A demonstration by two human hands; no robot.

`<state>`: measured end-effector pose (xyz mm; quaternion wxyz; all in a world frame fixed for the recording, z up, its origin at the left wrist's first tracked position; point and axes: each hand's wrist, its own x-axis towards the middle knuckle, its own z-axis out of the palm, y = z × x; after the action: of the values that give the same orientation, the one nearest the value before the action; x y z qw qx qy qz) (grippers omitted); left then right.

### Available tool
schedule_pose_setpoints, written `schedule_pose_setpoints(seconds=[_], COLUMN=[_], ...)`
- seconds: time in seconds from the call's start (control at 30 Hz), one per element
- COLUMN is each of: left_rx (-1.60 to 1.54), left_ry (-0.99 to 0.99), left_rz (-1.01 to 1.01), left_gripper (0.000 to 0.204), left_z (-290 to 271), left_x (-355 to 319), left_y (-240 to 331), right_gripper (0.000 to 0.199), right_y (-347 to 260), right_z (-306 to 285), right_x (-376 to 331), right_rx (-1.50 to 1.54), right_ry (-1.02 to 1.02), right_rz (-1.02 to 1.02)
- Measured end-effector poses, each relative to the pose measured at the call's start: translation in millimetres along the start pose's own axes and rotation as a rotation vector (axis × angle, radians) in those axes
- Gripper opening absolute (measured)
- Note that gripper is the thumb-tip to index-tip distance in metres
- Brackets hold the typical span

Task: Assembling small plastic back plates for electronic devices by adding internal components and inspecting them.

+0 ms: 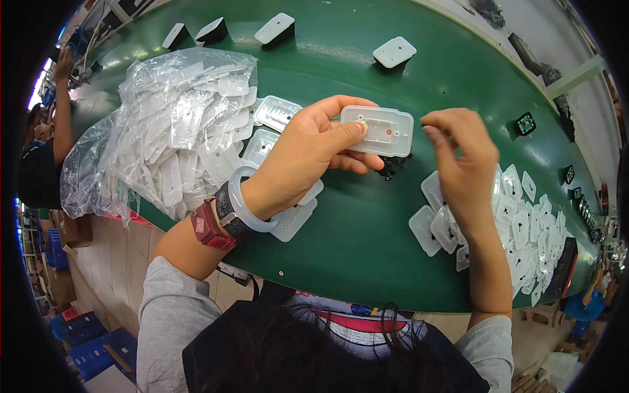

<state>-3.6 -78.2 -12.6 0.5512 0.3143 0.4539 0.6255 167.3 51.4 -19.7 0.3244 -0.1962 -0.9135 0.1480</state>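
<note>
My left hand (321,141) grips a white translucent plastic casing (397,136), thumb on its recessed inner face and fingers beneath. A small reddish spot shows inside the casing's recess. Just right of it, my right hand (462,147) is raised with thumb and index finger pinched together; whatever they hold, if anything, is too small to make out. Below the casing, partly covered by it, lies a little heap of small black parts (392,169). Several similar white casings (278,112) lie beside and under my left forearm.
A clear plastic bag (190,118) full of white casings lies at the left. At the right, many casings with black pieces in them (524,226) form a pile on the green table (354,255). White-topped black blocks (395,52) stand along the far side. Another person's arm (63,108) shows at far left.
</note>
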Motion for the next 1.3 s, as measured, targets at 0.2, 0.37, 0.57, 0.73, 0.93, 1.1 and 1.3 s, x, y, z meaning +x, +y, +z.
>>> schedule_pose_setpoints(seconds=[0.2,0.37,0.57,0.73,0.93,1.1,1.3], left_rx=[0.063,0.125,0.176,0.225,0.139,0.165,0.162], left_ry=[-0.015,-0.050,-0.050,-0.056,-0.048,-0.051,-0.048], left_rz=[-0.018,-0.019,0.021,0.029,-0.013,-0.011,0.020], left_gripper=[0.031,0.032,0.030,0.031,0.028,0.029,0.025], left_z=[3.2,-0.1,-0.1,-2.6,0.3,-2.1,0.2], left_x=[-1.2,-1.3,-1.1,-0.4,-0.6,-0.2,1.4], left_y=[1.8,0.5,-1.7,-2.2,0.0,-1.6,-8.3], right_gripper=[0.019,0.020,0.020,0.022,0.023,0.025,0.024], right_y=[-24.3,-22.1,-20.7,-17.9,-23.5,-28.6,-31.8], right_z=[-7.5,0.3,1.0,-0.8,-9.1,-8.4,-6.2], right_x=[5.3,3.8,3.8,1.4,3.2,2.8,-1.8], right_rx=[0.165,0.124,0.166,0.200,0.320,0.689,0.979], right_ry=[0.067,0.033,-0.018,-0.075,-0.026,-0.023,-0.245], right_rz=[-0.127,-0.246,-0.212,-0.142,-0.008,0.466,0.675])
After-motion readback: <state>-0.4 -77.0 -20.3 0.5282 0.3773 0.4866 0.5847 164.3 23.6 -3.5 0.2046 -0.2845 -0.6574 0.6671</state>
